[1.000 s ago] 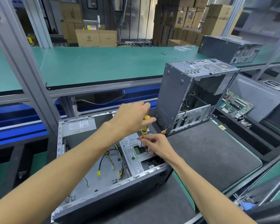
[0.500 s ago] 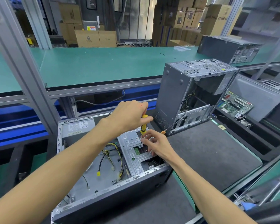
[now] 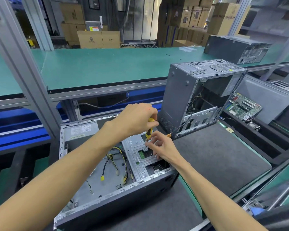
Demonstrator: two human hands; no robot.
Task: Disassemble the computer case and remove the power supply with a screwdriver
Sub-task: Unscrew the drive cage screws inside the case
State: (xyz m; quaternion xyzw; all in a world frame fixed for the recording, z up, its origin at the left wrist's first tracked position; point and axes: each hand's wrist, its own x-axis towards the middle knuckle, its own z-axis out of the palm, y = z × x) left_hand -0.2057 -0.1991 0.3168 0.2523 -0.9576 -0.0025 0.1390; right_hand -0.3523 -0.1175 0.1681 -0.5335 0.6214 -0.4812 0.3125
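My left hand (image 3: 137, 119) grips the yellow-and-black handle of the screwdriver (image 3: 149, 129), held nearly upright with its tip down on the silver drive bracket (image 3: 140, 155). My right hand (image 3: 162, 147) pinches the shaft low down, near the tip. The bracket sits in the open case (image 3: 110, 197), which lies on its side on the dark mat (image 3: 215, 155). The power supply (image 3: 80, 130), a grey box, fills the case's far left corner; its white label is too small to read. Yellow and black cables (image 3: 117, 162) trail across the case floor.
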